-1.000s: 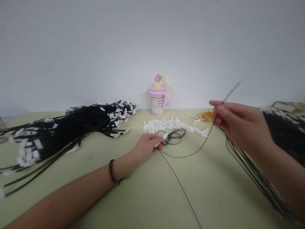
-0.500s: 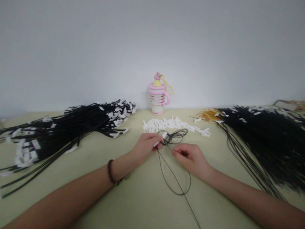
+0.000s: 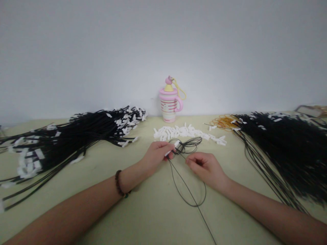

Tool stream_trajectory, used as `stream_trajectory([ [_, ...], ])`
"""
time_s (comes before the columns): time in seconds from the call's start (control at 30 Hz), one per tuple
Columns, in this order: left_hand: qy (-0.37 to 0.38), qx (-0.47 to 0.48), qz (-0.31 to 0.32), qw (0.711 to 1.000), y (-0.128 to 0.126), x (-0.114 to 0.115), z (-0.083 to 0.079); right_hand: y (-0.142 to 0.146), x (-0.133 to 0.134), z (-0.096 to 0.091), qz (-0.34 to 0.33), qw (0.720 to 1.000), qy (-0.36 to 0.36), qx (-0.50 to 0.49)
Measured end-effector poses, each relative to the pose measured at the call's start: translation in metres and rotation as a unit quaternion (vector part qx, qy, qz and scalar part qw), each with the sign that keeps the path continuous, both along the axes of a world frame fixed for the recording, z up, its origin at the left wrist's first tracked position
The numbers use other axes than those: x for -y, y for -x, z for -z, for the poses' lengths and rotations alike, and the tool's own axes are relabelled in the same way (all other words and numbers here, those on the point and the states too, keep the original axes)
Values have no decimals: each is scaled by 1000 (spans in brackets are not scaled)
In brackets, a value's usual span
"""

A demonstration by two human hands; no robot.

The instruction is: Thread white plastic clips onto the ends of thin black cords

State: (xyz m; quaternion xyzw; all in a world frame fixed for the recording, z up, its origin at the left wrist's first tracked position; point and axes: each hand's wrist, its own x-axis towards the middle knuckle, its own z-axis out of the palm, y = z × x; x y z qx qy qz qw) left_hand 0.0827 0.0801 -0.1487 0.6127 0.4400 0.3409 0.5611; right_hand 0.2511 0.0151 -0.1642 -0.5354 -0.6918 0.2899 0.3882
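Observation:
My left hand [image 3: 159, 153] is closed on small white pieces [image 3: 176, 144] and the dark cord that runs through them. A coiled bundle of thin dark cord [image 3: 193, 144] sticks out to the right of those fingers. From below the left hand the cord hangs in a loop [image 3: 190, 205], and one strand runs down to the bottom edge. My right hand [image 3: 204, 166] pinches a thin strand of the cord between thumb and forefinger, just right of the coil. The left palm side is hidden.
Behind the hands lies a spread pile of white pieces [image 3: 178, 132]. A pink and white lidded cup [image 3: 169, 105] stands by the wall. Black cords with white ends [image 3: 84, 131] lie at left; another black bundle [image 3: 283, 146] lies at right beside yellow cord [image 3: 223, 122].
My right hand has shifted very slightly to the right, still pinching the strand. My left hand keeps its hold with hardly any movement.

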Motion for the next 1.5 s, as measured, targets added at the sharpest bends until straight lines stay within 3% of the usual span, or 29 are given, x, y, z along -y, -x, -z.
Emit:
stream_trajectory([
  [0.5, -13, -6, 6, 1000, 0, 1, 0, 0, 1, -2, -6, 999, -9, 33],
  [0.8, -94, -53, 63, 992, -5, 15, 0, 1, 4, -1, -29, 992, -80, 95],
  [1.1, -96, -64, 112, 987, -6, 22, 0, 1, 6, -2, -69, 980, -139, 123],
  [1.37, -107, -58, 86, 989, -5, 18, -5, 0, 4, 0, -44, 986, -133, 89],
  [1.5, -125, 42, 26, 991, 1, 6, -13, -2, -2, 1, -56, 994, -87, 27],
])
